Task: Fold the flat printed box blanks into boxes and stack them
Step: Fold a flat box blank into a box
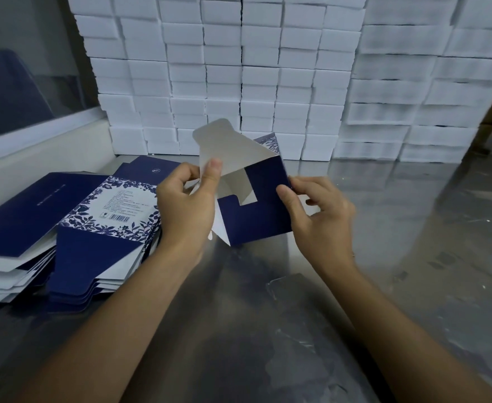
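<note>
I hold a partly opened navy-blue box blank (255,216) with a white inside above the steel table (297,301). My left hand (188,205) pinches its white upper flap (224,146) between thumb and fingers. My right hand (317,213) pinches the box's right edge. A notched navy flap faces me and a floral-printed panel shows behind. To the left lies a fanned pile of flat blanks (64,228), navy with a blue-and-white floral panel and a barcode.
A wall of stacked white foam blocks (239,68) runs along the back of the table, continuing on the right (413,97). A glass pane with a white sill (35,126) is at the left. Crumpled clear film (311,330) lies on the table near me.
</note>
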A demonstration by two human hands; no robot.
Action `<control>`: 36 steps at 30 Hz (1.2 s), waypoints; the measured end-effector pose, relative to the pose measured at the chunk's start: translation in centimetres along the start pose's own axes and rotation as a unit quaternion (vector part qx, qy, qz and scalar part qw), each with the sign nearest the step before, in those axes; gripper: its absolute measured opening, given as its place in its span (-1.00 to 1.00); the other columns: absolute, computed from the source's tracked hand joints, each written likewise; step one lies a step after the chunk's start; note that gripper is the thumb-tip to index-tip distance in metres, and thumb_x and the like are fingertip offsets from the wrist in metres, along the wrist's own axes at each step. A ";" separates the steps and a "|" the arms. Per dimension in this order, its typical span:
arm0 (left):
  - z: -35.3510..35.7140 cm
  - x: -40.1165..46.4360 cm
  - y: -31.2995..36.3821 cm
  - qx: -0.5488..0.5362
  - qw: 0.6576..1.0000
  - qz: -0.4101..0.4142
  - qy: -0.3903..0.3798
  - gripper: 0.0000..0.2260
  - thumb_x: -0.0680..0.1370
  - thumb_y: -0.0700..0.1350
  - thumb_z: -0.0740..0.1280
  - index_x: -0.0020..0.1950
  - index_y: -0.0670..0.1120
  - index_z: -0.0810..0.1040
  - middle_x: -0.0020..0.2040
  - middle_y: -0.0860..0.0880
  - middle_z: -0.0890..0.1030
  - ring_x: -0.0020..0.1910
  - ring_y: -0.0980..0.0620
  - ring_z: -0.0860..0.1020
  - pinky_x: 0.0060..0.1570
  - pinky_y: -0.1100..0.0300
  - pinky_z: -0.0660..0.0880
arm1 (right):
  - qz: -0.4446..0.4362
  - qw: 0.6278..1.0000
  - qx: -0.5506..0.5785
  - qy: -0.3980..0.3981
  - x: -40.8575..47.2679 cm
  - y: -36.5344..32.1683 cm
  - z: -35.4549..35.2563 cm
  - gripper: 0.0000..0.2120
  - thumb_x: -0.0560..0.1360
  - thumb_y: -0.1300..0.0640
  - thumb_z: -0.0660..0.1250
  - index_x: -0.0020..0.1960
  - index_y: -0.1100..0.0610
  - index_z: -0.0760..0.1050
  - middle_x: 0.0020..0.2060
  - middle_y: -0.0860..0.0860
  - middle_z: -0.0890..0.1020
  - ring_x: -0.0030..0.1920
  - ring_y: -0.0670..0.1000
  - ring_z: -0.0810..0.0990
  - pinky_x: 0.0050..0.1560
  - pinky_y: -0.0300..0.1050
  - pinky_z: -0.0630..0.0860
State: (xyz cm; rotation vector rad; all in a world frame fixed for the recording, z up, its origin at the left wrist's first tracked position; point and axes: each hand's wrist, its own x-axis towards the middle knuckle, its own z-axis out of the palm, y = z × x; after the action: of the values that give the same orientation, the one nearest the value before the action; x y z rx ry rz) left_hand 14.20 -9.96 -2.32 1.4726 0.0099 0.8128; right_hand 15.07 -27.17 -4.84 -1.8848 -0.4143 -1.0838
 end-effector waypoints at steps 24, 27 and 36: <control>-0.3 -0.1 0.5 0.030 0.999 0.029 -0.021 -0.67 0.56 0.04 0.39 -0.36 0.00 0.42 -0.45 0.20 0.46 -0.37 0.24 0.44 -0.30 0.45 0.34 | 0.041 0.995 0.031 -0.089 -0.1 0.3 0.0 -0.55 0.65 0.08 0.19 0.54 -0.04 0.31 0.18 -0.41 0.50 0.17 -0.24 0.53 0.17 -0.15 0.54; 0.1 -0.5 0.1 0.076 0.991 0.093 -0.058 -0.79 0.53 0.04 0.42 -0.25 0.00 0.55 -0.29 0.15 0.61 -0.24 0.20 0.56 -0.16 0.26 0.51 | 0.089 0.983 0.100 -0.122 -0.2 0.1 0.2 -0.53 0.68 0.02 0.19 0.53 -0.25 0.17 0.26 -0.44 0.40 0.33 -0.24 0.43 0.34 0.03 0.49; 0.2 -1.5 1.1 -0.068 0.984 0.037 -0.163 -0.66 0.51 0.16 0.27 0.17 0.01 0.56 0.22 -0.08 0.59 0.22 -0.01 0.55 0.28 -0.05 0.46 | 0.179 0.963 0.200 -0.036 0.8 -0.4 -0.1 -0.86 0.68 0.07 0.19 0.20 -0.02 0.48 0.08 -0.04 0.63 0.07 -0.11 0.59 0.03 -0.16 0.56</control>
State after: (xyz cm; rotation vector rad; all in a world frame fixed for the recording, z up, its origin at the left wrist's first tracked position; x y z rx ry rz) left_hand 12.61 -10.99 -2.01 1.4662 -0.3425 0.6104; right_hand 15.26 -27.13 -3.96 -1.5623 -0.2912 -0.6357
